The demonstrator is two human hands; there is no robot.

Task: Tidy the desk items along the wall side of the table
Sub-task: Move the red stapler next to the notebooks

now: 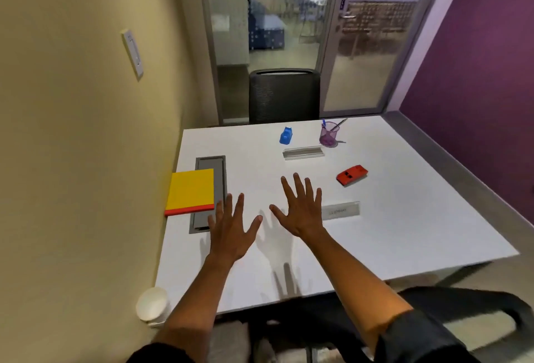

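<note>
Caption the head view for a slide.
Both open hands, left and right, hover over white table beside yellow notebook.

On the table (404,218), a notebook (190,190) lies far left against the wall; stapler (352,174) right; pen holder (329,134) far, sharpener (286,135) left of it.

Nameplate (340,211) lettering blurred, unreadable

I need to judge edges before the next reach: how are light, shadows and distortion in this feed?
Head view: even overhead light, no strong glare on the table; soft multiple shadows lie under the left hand and right hand; wide-angle bending curves the wall and table edges; the room behind the glass door is blurred.
</note>
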